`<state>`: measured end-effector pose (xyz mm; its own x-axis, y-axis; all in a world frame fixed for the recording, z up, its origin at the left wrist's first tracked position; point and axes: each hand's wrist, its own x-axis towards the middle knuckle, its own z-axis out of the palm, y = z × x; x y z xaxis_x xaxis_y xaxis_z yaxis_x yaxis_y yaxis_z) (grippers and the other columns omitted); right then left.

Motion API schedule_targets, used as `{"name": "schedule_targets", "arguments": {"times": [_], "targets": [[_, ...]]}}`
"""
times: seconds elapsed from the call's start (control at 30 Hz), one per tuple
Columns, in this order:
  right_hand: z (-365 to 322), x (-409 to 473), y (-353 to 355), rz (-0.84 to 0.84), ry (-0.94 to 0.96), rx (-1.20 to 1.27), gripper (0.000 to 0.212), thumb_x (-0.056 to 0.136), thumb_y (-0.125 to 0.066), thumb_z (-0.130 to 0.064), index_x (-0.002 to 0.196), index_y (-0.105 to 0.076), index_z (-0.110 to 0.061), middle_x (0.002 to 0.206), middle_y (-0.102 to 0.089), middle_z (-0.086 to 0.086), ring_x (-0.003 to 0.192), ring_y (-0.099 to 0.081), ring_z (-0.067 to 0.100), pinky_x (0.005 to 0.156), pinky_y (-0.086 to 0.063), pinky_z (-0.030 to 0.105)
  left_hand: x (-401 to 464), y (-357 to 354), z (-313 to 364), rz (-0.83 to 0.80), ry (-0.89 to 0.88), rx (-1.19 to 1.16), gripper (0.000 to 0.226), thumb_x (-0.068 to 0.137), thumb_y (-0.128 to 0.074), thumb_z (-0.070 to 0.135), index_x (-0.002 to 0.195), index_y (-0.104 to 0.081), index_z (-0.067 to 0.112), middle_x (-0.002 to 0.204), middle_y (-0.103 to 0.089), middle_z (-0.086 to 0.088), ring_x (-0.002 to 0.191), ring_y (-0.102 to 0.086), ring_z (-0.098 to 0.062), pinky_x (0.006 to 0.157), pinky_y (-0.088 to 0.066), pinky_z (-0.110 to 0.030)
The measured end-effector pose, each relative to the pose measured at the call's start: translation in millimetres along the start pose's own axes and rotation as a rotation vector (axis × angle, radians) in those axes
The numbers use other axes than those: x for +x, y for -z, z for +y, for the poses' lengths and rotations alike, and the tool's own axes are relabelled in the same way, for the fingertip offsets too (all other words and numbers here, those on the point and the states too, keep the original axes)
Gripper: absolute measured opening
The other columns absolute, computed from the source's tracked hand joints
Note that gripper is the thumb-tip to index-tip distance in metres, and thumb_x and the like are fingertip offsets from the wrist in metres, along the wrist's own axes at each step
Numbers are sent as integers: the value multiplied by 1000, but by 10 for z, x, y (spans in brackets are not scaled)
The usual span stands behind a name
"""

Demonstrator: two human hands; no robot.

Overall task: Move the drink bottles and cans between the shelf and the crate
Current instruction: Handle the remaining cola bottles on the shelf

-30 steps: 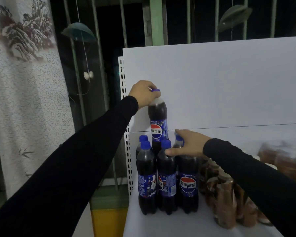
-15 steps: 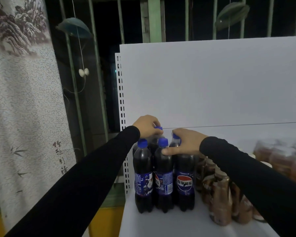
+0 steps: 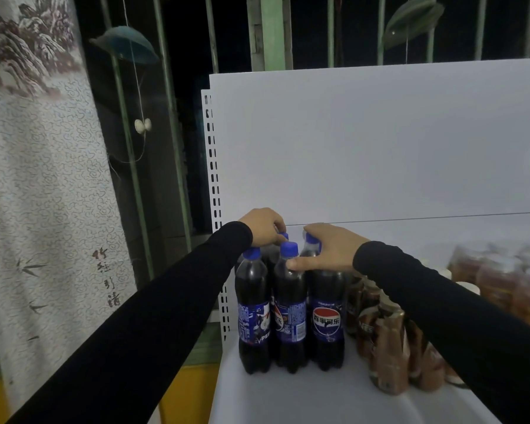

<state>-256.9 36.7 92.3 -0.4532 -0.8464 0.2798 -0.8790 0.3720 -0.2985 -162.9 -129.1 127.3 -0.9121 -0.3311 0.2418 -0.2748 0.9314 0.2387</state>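
We see the white shelf (image 3: 380, 148) filling the right of the view, its tall back panel bare and its slotted upright (image 3: 214, 166) running down the left edge. To the far left hangs a pale curtain (image 3: 43, 179) printed with a snowy mountain scene and a column of brush-written characters we cannot read. Behind it stand green window bars (image 3: 270, 29) against darkness, with a dark leaf-shaped ornament (image 3: 126, 45) hung on a string in front of them.

On the shelf board, at its left end, stands a tight cluster of cola bottles (image 3: 288, 307), dark with blue caps. The right one shows the Pepsi globe with Chinese lettering; the left one shows "PEP" on its blue label, the rest turned away; the middle label shows only fine print and part of the globe. At least one more bottle stands behind them, mostly hidden.

Just beside them to the right are brown coffee bottles (image 3: 386, 347); one carries letters that look like "NES", cut off by its neighbour and by our right sleeve (image 3: 456, 316). Further right, wrapped packs of amber drinks (image 3: 502, 276) are too blurred to read. No crate is in view.

Our left hand (image 3: 262, 228) curls its fingers over the cap of the rear bottle (image 3: 283, 237), gripping its top. Our right hand (image 3: 331, 249) wraps around the neck of the right-hand bottle (image 3: 326, 316), thumb stretched out against the shoulder of the middle one
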Motion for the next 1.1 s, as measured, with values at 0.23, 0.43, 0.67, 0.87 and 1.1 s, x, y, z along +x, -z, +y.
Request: {"name": "schedule_targets", "arguments": {"times": [0.23,0.43,0.67,0.87,1.1], "targets": [[76,-126,107,22,-14,-13,116,61,-50,-90,153,-30,-21,157,-35,1,135,-42,20,105,-37,34,68,56,148,53,-63,-93,37,91,-72,29,125,-65,17,115,-69,2,102,-62,-13,89,-46,-24],[179,-303,101,42,82,-44,90,80,-53,-77,153,-28,-31,157,-35,-2,135,-41,16,104,-30,25,189,-49,379,-54,-99,-75,43,90,-73,27,130,-62,18,118,-64,3,108,-61,-17,97,-50,-32],[196,-487,66,102,143,-89,79,88,-53,-68,153,-30,-30,154,-39,-7,134,-41,11,101,-29,19,301,-175,444,-100,-102,10,27,90,-71,22,117,-70,18,106,-62,4,102,-60,-18,92,-50,-33],[301,-592,36,83,140,-38,77,87,-55,-66,152,-30,-31,150,-43,-7,125,-42,4,97,-28,19,306,-148,448,-70,-63,-47,24,88,-74,21,112,-72,16,103,-65,3,104,-63,-19,96,-53,-36],[341,-569,16,70,111,-34,86,83,-51,-74,154,-26,-32,153,-36,-6,133,-41,12,104,-33,24,293,304,499,91,-10,-266,26,87,-73,16,112,-70,9,106,-72,-11,86,-62,-20,80,-56,-35]]}}
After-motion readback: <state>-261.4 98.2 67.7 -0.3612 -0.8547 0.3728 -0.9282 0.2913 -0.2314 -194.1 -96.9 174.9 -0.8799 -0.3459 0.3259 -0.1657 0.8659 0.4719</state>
